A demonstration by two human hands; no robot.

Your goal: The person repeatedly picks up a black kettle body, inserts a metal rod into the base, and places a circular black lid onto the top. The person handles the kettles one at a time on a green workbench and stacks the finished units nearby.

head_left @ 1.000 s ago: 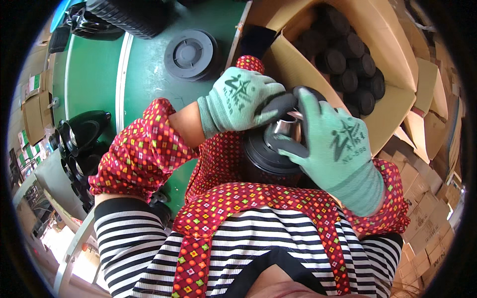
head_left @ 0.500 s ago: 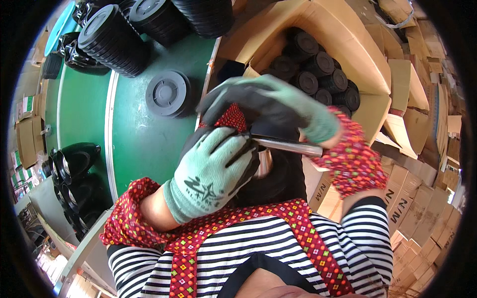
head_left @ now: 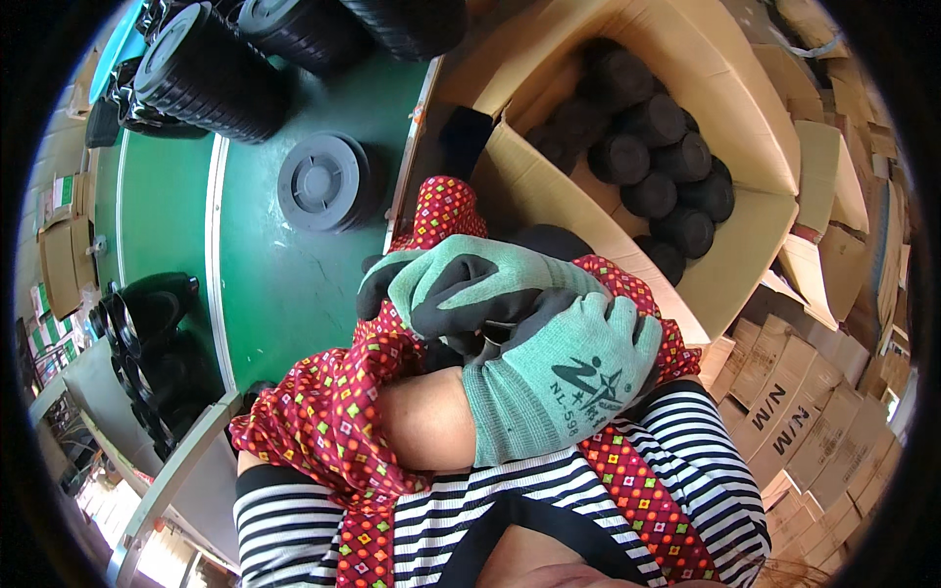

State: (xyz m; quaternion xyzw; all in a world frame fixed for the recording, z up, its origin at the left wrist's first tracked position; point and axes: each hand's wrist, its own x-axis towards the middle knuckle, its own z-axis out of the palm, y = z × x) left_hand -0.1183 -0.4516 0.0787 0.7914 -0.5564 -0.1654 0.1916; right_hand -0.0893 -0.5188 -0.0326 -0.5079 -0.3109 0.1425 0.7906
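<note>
My hands are close together over my lap, both in pale green gloves with black palms. My left hand (head_left: 569,377) lies across to the right, back upward, with its fingers curled over toward the right sleeve. Just beyond it, my right hand (head_left: 470,284) points left, fingers bent and closed. A dark gap with a small metallic glint (head_left: 497,333) shows between the gloves. What the hands hold there is mostly hidden. Red flowered cloth (head_left: 446,206) rises past the right hand, beside the green table's edge.
Round black plastic discs (head_left: 319,183) lie stacked on the green table (head_left: 270,269). Tall stacks of black containers (head_left: 201,73) stand at its far end. An open cardboard box (head_left: 740,240) at right holds several black cylinders (head_left: 652,196). Glossy black parts (head_left: 147,318) sit at left; more cartons (head_left: 769,412) lie right.
My left hand has moved right and my right hand has come down and left, so the forearms now cross. The metal tube seen before is hidden, apart from perhaps a glint.
</note>
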